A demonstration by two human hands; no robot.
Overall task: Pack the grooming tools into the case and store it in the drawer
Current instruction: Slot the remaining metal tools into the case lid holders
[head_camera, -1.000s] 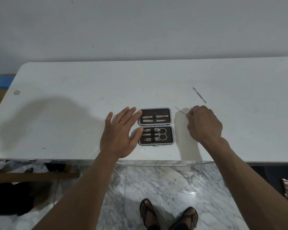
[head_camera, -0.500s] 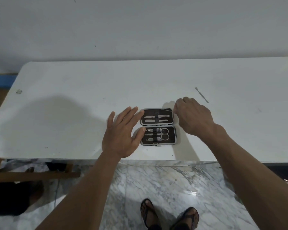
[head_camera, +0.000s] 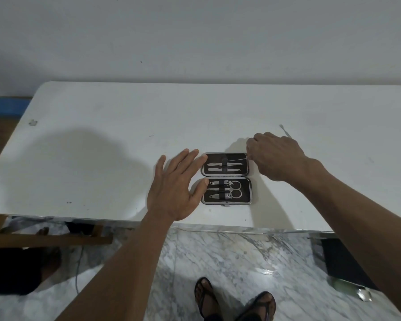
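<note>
your right hand [head_camera: 276, 156] pinches a thin tool [head_camera: 237, 160] into the case's [head_camera: 226, 178] far half, lying left-right. your flat, empty left hand [head_camera: 176, 188] braces the case; the last pick [head_camera: 285, 132] lies just beyond your right hand

Even, moderately bright indoor light, apparently from above and behind the camera. A broad soft-edged shadow lies on the white table [head_camera: 102, 140] at centre left; a narrower shadow runs beneath the right hand [head_camera: 276, 156] toward the table's near edge. The marble floor [head_camera: 229, 256] at lower centre shows a pale sheen. Wide-angle distortion bows the table's edges toward the frame's sides. Focus is fair at centre; the small metal tools in the open case [head_camera: 226, 178] look slightly soft, and the corners are dimmer.
</note>
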